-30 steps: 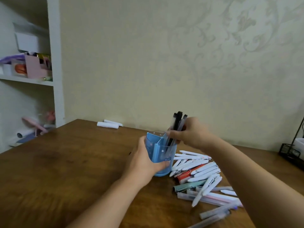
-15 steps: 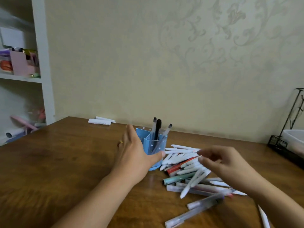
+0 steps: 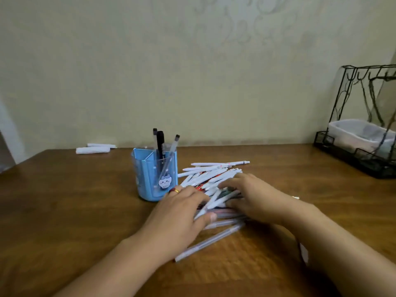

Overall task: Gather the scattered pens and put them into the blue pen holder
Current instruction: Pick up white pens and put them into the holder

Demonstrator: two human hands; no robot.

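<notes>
The pile of pens lies on the worktop, just right of the blue pen holder. The left hand and right hand rest on the pile, fingers loosely spread, gripping nothing clearly. Step in hand: gathering. The next move calls for closing on a bundle. The holder contains three upright pens.

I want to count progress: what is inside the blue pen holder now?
Three pens stand in the blue pen holder: one black, two clear with dark caps. Their lower parts show only faintly through the front window; the other compartments' insides are hidden by the walls.
</notes>
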